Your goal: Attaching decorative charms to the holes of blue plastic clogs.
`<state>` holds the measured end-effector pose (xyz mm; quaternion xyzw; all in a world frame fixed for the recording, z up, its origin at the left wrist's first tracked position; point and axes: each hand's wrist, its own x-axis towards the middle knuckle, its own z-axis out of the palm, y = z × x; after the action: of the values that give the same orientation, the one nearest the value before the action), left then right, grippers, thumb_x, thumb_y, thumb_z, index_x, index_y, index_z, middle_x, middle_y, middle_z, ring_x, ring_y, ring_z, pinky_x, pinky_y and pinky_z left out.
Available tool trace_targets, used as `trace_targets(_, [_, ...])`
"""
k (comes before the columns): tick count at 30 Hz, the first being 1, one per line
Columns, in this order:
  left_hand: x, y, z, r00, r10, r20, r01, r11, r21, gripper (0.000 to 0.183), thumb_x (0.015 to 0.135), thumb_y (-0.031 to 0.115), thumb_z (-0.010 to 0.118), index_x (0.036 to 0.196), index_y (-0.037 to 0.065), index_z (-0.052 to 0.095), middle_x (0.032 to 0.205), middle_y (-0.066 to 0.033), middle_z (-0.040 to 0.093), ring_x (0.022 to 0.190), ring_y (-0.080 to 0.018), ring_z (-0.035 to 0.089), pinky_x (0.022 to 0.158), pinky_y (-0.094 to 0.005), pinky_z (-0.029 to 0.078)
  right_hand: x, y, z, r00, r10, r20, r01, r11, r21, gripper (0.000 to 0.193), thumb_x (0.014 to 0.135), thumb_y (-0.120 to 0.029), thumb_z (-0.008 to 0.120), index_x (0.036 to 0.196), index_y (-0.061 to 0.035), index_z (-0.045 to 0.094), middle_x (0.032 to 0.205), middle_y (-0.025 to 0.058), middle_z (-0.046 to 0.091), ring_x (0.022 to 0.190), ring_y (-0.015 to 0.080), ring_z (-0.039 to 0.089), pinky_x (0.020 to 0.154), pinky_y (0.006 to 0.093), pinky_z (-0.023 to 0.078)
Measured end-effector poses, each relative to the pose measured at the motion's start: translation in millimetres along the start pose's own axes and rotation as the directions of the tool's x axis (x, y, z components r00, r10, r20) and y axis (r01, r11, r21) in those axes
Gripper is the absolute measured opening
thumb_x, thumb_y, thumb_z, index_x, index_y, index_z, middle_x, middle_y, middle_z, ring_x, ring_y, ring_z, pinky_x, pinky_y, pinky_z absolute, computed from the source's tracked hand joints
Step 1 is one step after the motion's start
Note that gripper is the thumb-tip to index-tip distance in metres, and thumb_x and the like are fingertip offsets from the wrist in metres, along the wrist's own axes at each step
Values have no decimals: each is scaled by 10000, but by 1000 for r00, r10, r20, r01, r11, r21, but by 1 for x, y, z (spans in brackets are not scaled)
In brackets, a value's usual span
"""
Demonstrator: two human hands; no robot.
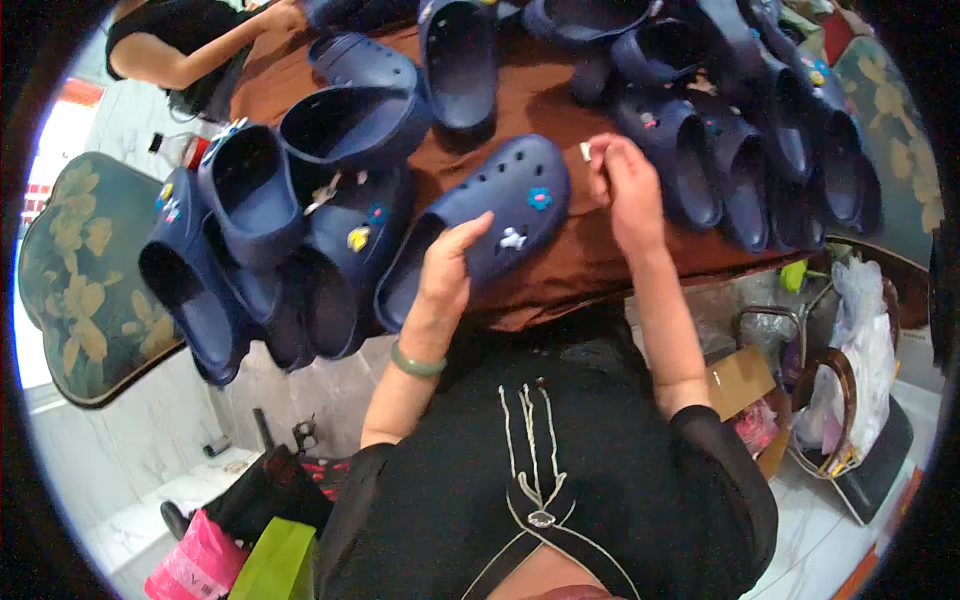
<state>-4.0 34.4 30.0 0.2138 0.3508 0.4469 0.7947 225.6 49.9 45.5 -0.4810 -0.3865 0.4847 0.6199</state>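
Heaps of navy-blue rubber clogs (258,185) crowd both sides of a brown cloth-covered table (545,98), flanked by green, floral-patterned chair backs (85,265). Between the heaps, a navy clog with blue and white charms (512,195) points away to the right, gripped by the left hand (447,268), thumb on top. The raised right hand (628,188), fingers bent, pinches a small white piece (586,151) just beside the clog's toe.

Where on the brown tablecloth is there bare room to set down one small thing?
The brown tablecloth is bare just beyond the navy-blue holed clog in the left hand, and also between this clog and the right hand. It is crowded along the right side, with navy-blue piled clogs, and the left side, with navy-blue overlapping clogs.
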Motion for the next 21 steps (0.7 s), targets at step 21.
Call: trace_targets(21, [1, -9, -5, 997, 59, -54, -64, 993, -95, 327, 943, 174, 539, 1171, -59, 571, 1173, -130, 615, 1061, -228, 610, 960, -362, 466, -9, 49, 30, 626, -605, 493, 701, 159, -696, 240, 795, -174, 671, 963, -51, 551, 816, 96, 510, 786, 277, 543, 625, 367, 483])
